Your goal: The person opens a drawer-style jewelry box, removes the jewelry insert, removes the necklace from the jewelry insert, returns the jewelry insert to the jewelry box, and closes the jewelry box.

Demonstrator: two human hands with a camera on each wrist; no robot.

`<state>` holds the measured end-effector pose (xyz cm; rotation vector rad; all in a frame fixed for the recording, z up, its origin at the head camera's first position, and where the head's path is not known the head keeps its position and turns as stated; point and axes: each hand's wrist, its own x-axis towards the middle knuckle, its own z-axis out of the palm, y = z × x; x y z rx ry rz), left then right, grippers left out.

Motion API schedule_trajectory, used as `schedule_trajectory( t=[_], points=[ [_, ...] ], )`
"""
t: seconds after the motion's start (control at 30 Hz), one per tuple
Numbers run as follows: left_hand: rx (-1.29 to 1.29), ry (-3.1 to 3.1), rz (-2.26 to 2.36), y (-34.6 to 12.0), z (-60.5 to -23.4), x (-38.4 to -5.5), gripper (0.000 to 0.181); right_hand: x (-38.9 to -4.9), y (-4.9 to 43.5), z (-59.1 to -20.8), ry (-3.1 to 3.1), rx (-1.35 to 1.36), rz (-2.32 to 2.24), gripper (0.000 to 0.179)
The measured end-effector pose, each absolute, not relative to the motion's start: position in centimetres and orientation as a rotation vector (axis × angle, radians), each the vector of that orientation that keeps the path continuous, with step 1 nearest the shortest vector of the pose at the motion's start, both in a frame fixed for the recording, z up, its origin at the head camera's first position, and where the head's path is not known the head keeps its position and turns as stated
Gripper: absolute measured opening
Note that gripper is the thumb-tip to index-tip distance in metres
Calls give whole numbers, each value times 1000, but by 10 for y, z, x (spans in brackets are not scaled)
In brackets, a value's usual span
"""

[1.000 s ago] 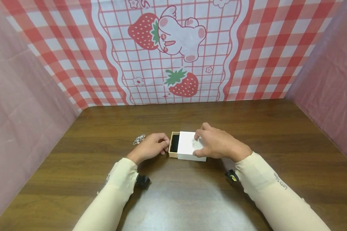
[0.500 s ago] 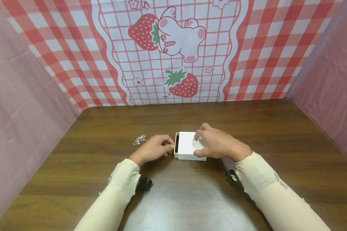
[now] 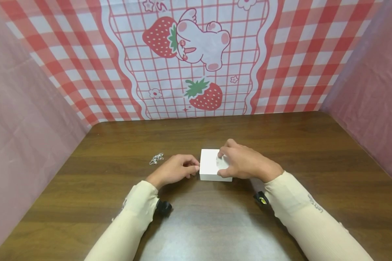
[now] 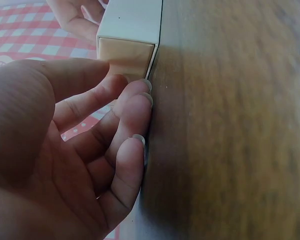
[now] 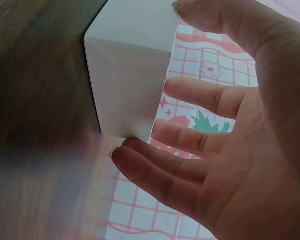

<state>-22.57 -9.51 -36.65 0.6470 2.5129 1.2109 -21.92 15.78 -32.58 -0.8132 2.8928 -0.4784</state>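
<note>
A small white drawer-style box (image 3: pixel 209 162) lies flat at the middle of the table. My right hand (image 3: pixel 248 162) grips it from above, thumb on the near side and fingers on the far side. The fingertips of my left hand (image 3: pixel 175 169) press at the box's left end. Seen from the left wrist, the tan end of the inner tray (image 4: pixel 127 55) sits about level with the white sleeve's edge, the fingers right against it. Silvery linked jewelry (image 3: pixel 156 158) lies on the table beyond the left wrist; its exact kind is too small to make out.
The brown wood-grain table (image 3: pixel 196 217) reaches back to a red-and-white checked cloth (image 3: pixel 294 65) with strawberry prints. Pink cloth (image 3: pixel 362 101) hangs at both sides. Each wrist carries a small black camera (image 3: pixel 163 207) under its cream sleeve.
My left hand has moved right, pushing the inner tray with its black lining into the white sleeve until the lining is out of sight. The right hand has held the sleeve in place.
</note>
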Motion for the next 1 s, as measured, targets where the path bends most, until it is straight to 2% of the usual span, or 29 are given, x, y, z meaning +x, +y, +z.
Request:
schedule_trajectory(
  t=[0.57, 1.0],
  points=[
    [668, 2514, 1193, -86, -368, -231, 13, -213, 165, -326, 2923, -754, -495, 55],
    [552, 2575, 1180, -107, -371, -221, 21, -217, 148, -325, 2883, -842, -478, 56]
  ],
)
